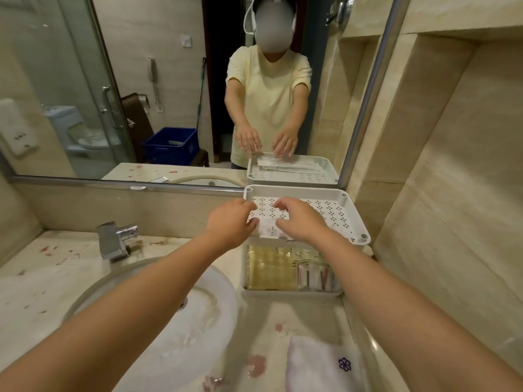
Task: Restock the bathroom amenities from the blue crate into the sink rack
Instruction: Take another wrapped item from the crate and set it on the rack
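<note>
Where the tabletop (pixel 42 278) lies nearest, a towel (pixel 317 366) sits at its front edge, with the sink (pixel 175 321) to its left and the tap (pixel 114 240) behind the sink. Beyond the towel stands the rack (pixel 353 219), against the wall beneath the mirror (pixel 141 80). Its lower tier already holds yellow sachets (pixel 271 268) and slim wrapped items.

Both hands meet over the front of the top tier. The left hand (pixel 229 222) and right hand (pixel 300 219) each hold one end of the white packets (pixel 270 229). As far as this view shows, their fingers (pixel 250 206) are bent and closed with the thumbs on the packet edges. The packets rest on the perforated tray near its front rim, and the back of the tier is bare.

The step in hand looks like placing these packets on the top tier. The next move probably calls for letting go, perhaps after squaring them so they lie flat inside the rim, and then turning away for more stock. The crate (pixel 169 145) appears only as a reflection in the mirror, behind the person and well apart from the rack. Something pale lies inside it, so more may remain to fetch.
</note>
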